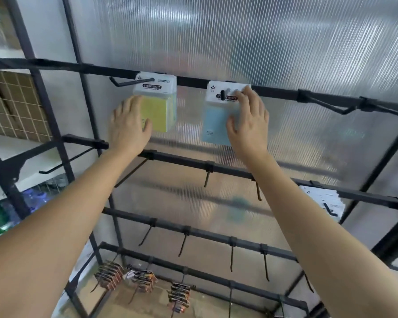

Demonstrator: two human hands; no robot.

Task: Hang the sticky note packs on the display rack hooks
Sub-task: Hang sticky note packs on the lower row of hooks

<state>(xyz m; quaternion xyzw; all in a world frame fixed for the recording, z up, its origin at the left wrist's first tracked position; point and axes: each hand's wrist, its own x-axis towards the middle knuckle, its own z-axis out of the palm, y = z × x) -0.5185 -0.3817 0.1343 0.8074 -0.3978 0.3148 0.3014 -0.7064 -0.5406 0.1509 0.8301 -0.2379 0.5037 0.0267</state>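
Both hands up at rail point(55, 65), well apart. Left hand point(129, 125) flat, fingers straight, against left side of yellow pack point(157, 106), which hangs on hook point(133, 81) above that hand. Right hand point(248, 120) spread, fingertips on header of blue pack point(216, 118), hung on second hook point(222, 94) beside fingertips

A single wide-angle camera, worn on the head, faced the display rack point(239, 243) squarely from near it. The top crossbar point(192, 81) sat above mid-frame. The lower bars fell away beneath it toward the floor. The left hand point(129, 125) and right hand point(248, 120) lay just below that crossbar, arms entering from the bottom corners.
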